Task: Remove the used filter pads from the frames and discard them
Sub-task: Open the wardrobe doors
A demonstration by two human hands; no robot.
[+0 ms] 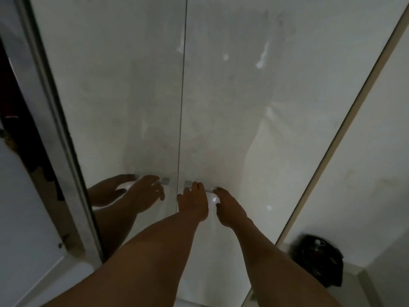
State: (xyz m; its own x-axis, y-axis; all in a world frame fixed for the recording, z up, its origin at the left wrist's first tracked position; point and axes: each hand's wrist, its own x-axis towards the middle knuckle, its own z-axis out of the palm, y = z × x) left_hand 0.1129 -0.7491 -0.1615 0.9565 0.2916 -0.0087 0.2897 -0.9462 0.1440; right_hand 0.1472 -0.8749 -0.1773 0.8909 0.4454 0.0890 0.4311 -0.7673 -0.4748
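Note:
No filter pad or frame is in view. I face two tall glossy white doors that meet at a thin vertical seam [182,107]. The right door [254,107] carries a short silver handle [188,184]. My left hand [193,203] has its fingertips hooked over that handle near the seam. My right hand [230,207] reaches the same handle's right end, fingers curled onto it. The left door [115,96] has its own small silver handle [165,180] and mirrors my hands in its gloss.
A grey metal post [55,129] runs down the left side, with a dark gap behind it. A beige strip [332,140] edges the right door, with a white wall beyond. A black bag-like object [316,260] lies low on the right.

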